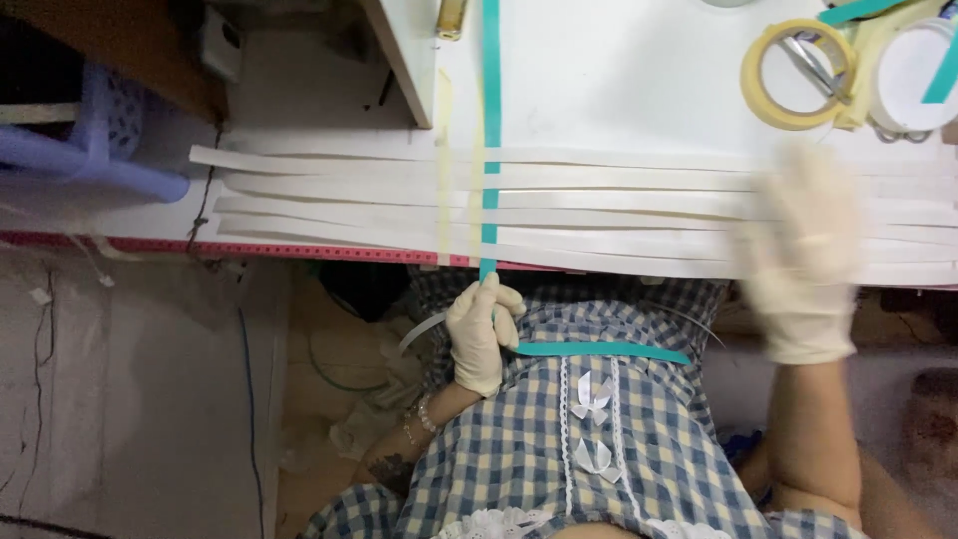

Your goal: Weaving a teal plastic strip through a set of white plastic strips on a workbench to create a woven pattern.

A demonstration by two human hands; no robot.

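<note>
Two gloved hands were at work below the table edge. Left hand [482, 334] was closed, fingers [499, 299] curled tight round a teal strip [490, 120], pinching it just under the table's red-edged rim [299, 250]. From that grip the teal strip ran straight up over the table, crossing the white strips, w/ its loose tail bending right across the lap on the checked dress [559, 439]. A thin white strip end also poked out left of the fist.

Right hand [803, 255] was blurred, fingers spread wide & holding nothing, palm down over the right part of the white strips [619, 205], approx. at the table's near edge. Can't tell if it touched them.

White strips lay side by side lengthwise across the table [619, 90], several rows, ends sticking out left past the tabletop. Two pale cream strips [444, 170] crossed them just left of the teal one, parallel to it.

Further out, top right: a roll of cream masking tape [798, 73] lay flat, w/ scissors [813, 60] showing through its hole, & beside it a white roll [913, 75] w/ another teal piece over it. Far left, a lilac plastic stool [90, 150] stood near a cracked grey floor [120, 399].
</note>
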